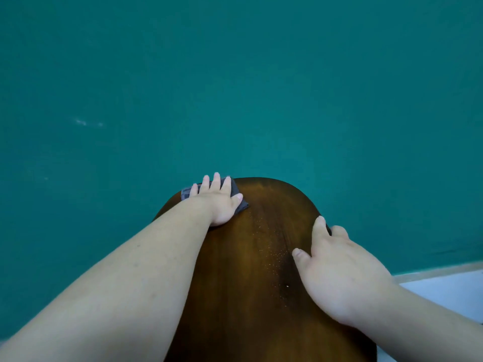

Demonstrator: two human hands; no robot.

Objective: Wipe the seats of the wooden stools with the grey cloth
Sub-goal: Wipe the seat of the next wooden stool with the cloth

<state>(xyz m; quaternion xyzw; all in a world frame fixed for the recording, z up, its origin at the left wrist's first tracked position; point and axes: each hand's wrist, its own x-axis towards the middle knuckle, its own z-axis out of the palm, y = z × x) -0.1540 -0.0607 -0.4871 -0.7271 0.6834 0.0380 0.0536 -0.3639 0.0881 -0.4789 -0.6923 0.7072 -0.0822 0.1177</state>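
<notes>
Two hands edge the dark-brown wooden stool seat (248, 257), which runs lengthwise away from the person. The left hand (222, 205), fingers spread, presses the grey cloth (234, 191) at the far-left rim; the right hand (339, 278) hooks the right rim.

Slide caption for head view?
Left hand presses grey cloth at far edge of wooden stool seat; right hand holds its rim.
</notes>
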